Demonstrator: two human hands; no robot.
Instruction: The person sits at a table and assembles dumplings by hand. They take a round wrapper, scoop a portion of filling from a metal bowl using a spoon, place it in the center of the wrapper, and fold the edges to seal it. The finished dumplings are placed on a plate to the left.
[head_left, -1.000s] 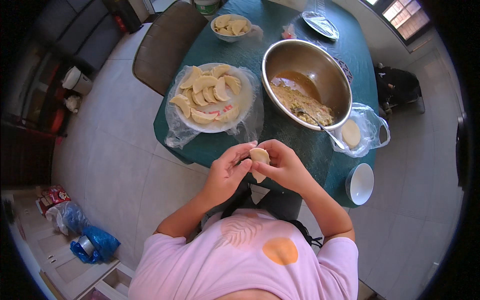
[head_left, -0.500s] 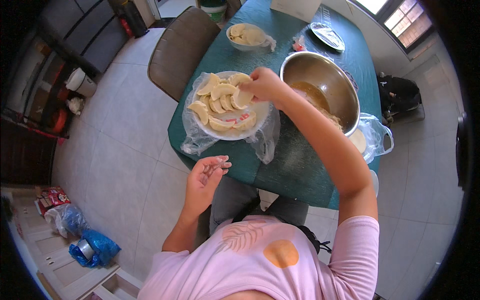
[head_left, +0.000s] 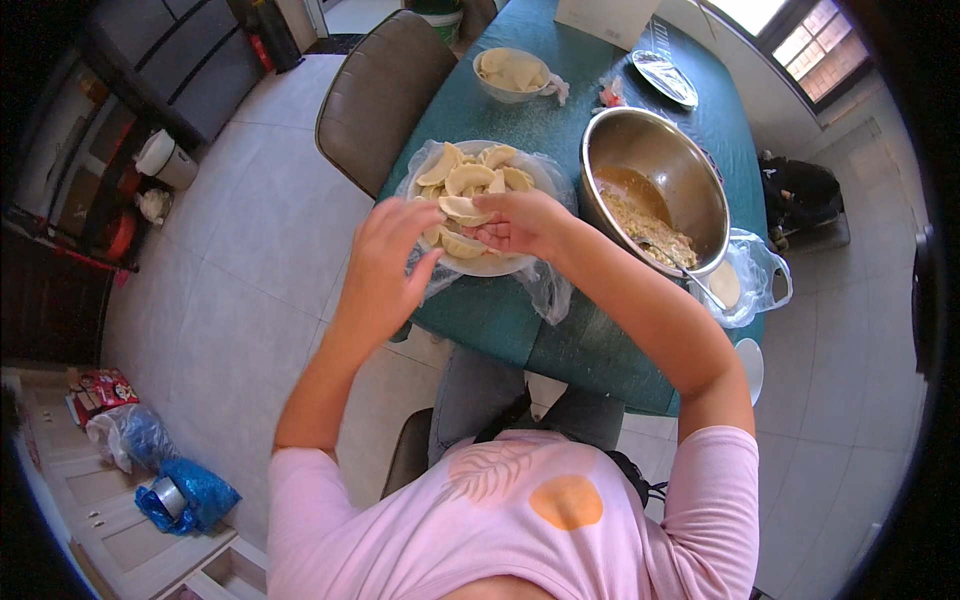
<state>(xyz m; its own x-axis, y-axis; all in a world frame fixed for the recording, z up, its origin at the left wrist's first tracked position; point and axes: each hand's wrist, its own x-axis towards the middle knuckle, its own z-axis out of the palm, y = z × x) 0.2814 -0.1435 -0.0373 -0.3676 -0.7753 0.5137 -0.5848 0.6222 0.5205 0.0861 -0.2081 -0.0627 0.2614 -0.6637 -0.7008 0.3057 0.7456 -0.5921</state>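
Head-worn left fisheye, looking down, close above green table (head_left: 580, 342)

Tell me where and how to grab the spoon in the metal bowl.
Pinch the spoon handle near its outer end, probably coming from the near right side: it slants out over the rim of the metal bowl, leaving that end exposed, while the other end sits in the filling.

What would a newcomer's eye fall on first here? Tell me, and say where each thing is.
Probably the big steel bowl of filling, shining on the right part of the green-covered table. Next, the pale dumpling pinched in the right hand over the dumpling-laden plate, with the blurred left hand close by. Then the orange disc on the pink shirt, low in the picture.
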